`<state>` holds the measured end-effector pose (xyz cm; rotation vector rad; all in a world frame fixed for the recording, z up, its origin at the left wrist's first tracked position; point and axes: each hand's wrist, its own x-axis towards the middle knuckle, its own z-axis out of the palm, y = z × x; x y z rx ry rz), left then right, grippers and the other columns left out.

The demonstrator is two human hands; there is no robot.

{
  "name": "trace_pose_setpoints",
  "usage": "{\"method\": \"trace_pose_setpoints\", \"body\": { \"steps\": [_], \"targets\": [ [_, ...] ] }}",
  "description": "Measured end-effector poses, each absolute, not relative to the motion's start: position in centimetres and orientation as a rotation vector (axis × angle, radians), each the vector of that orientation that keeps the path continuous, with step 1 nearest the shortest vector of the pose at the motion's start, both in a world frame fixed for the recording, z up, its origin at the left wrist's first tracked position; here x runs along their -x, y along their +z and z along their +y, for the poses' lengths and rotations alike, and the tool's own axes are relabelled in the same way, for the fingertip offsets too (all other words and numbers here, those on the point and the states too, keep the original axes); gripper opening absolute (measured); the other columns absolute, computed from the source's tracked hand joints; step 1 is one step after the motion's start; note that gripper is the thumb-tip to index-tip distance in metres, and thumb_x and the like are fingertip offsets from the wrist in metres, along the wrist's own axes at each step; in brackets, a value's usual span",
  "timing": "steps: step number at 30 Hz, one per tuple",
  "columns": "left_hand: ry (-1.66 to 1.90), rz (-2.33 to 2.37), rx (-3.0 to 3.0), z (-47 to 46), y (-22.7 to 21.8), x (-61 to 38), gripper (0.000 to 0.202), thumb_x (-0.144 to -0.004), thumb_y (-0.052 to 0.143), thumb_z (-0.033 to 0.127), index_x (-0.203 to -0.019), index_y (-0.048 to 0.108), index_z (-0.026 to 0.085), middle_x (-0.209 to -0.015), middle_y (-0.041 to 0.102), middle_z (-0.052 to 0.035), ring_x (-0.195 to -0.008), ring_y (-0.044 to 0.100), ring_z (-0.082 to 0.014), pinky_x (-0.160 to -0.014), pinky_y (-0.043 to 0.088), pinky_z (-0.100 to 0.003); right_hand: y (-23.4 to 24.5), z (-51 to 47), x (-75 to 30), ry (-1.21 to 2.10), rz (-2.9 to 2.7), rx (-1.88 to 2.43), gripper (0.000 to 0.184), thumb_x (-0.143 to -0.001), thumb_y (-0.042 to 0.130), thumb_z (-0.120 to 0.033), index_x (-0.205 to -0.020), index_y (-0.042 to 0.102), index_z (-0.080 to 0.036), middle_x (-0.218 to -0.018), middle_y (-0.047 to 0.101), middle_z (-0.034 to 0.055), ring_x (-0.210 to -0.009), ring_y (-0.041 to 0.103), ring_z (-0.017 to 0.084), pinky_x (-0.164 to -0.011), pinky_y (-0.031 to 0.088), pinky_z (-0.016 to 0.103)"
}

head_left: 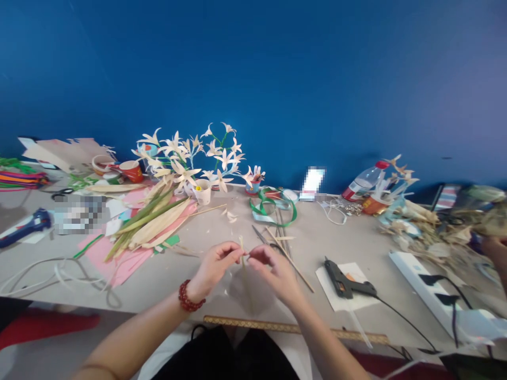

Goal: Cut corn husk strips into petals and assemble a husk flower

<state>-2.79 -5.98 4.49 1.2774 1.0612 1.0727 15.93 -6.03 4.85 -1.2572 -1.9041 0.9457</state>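
Over the near middle of the grey table (340, 237), my left hand (216, 265) and my right hand (272, 268) meet fingertip to fingertip. Both pinch one thin pale leaf strip (242, 258), which stands nearly upright between them and hangs down below the fingers. A red bead bracelet (188, 297) circles my left wrist. Just beyond my hands lie more loose strips (283, 244) and a coil of green ribbon (273, 208).
A black glue gun (346, 282) lies on white paper at my right, its cord trailing off. Pale woven flowers (190, 158) and long leaves (154, 221) fill the back left. A white power strip (431, 290) sits far right, where another person's hand (497, 250) shows. A blue glue gun (24, 227) lies far left.
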Motion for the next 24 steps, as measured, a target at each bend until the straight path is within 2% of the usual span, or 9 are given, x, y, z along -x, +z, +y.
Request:
{"method": "trace_pose_setpoints", "body": {
  "steps": [1,3,7,9,11,13,18,21,24],
  "targets": [
    [1.092,1.060,-1.248,-6.0,4.3,2.6,0.024,-0.084,0.061,0.039,-0.080,0.065,0.016,-0.070,0.059,-0.0003,-0.072,0.055,-0.0140,-0.072,0.045,-0.025,4.9,-6.4,-15.1,1.008,-1.877,1.183,0.020,-0.088,0.061,-0.038,-0.096,0.060,-0.020,-0.089,0.070,0.0036,-0.080,0.066,0.017,-0.070,0.050,0.027],
    [1.134,1.033,-1.176,-6.2,4.0,2.4,0.022,-0.083,0.063,0.038,-0.081,0.064,0.015,-0.074,0.062,-0.0012,-0.073,0.056,-0.0139,-0.073,0.046,-0.026,4.8,-6.9,-14.0,1.024,-1.807,1.140,0.018,-0.087,0.062,-0.037,-0.090,0.058,-0.020,-0.082,0.068,0.0026,-0.074,0.065,0.016,-0.068,0.050,0.027],
    [1.174,0.904,-1.073,-6.4,4.0,3.2,0.017,-0.079,0.069,0.032,-0.085,0.066,0.017,-0.081,0.064,-0.0015,-0.073,0.056,-0.0125,-0.076,0.047,-0.027,5.0,-6.9,-13.9,0.950,-1.868,1.144,0.021,-0.095,0.049,-0.034,-0.082,0.058,-0.020,-0.069,0.062,0.0002,-0.060,0.058,0.013,-0.056,0.044,0.023],
    [1.129,0.820,-1.072,-6.3,4.4,4.2,0.020,-0.082,0.064,0.035,-0.091,0.067,0.017,-0.082,0.066,-0.0028,-0.073,0.058,-0.0133,-0.076,0.047,-0.029,5.7,-6.8,-14.5,0.812,-2.025,1.132,0.019,-0.096,0.048,-0.030,-0.084,0.059,-0.020,-0.070,0.061,0.0003,-0.061,0.057,0.013,-0.057,0.042,0.024],
    [1.057,0.778,-1.113,-5.9,5.1,5.2,0.032,-0.089,0.052,0.043,-0.095,0.068,0.016,-0.084,0.067,-0.0060,-0.076,0.060,-0.0159,-0.078,0.048,-0.031,6.5,-6.8,-14.9,0.617,-2.189,1.115,0.018,-0.096,0.048,-0.027,-0.085,0.060,-0.020,-0.075,0.063,0.0019,-0.064,0.057,0.014,-0.060,0.041,0.024],
    [0.960,0.811,-1.226,-5.3,5.9,6.0,0.040,-0.092,0.044,0.047,-0.092,0.068,0.014,-0.084,0.067,-0.0074,-0.078,0.061,-0.0175,-0.078,0.048,-0.032,7.2,-6.8,-15.1,0.430,-2.313,1.096,0.019,-0.096,0.047,-0.025,-0.085,0.061,-0.020,-0.080,0.064,0.0039,-0.070,0.059,0.016,-0.062,0.040,0.025],
    [0.605,0.933,-1.572,-4.1,7.0,7.0,0.026,-0.086,0.059,0.038,-0.080,0.068,0.014,-0.066,0.062,-0.0003,-0.063,0.056,-0.0118,-0.065,0.044,-0.023,7.9,-6.8,-15.0,0.129,-2.491,1.031,0.024,-0.099,0.043,-0.024,-0.087,0.063,-0.019,-0.078,0.064,0.0051,-0.074,0.058,0.018,-0.064,0.040,0.026],
    [0.556,0.937,-1.656,-4.0,7.2,7.1,0.022,-0.085,0.060,0.035,-0.084,0.068,0.015,-0.069,0.065,-0.0005,-0.065,0.058,-0.0121,-0.064,0.044,-0.022,8.0,-6.7,-15.2,0.142,-2.531,1.018,0.023,-0.099,0.042,-0.024,-0.088,0.062,-0.018,-0.079,0.064,0.0053,-0.074,0.059,0.018,-0.065,0.040,0.027],
    [0.622,0.908,-1.842,-4.5,7.5,7.1,0.019,-0.085,0.061,0.033,-0.084,0.070,0.016,-0.081,0.070,-0.0038,-0.078,0.063,-0.0154,-0.074,0.047,-0.025,8.3,-6.5,-15.3,0.280,-2.527,1.087,0.022,-0.099,0.043,-0.024,-0.088,0.061,-0.018,-0.082,0.065,0.0053,-0.075,0.060,0.018,-0.066,0.040,0.026]
  ]
}}
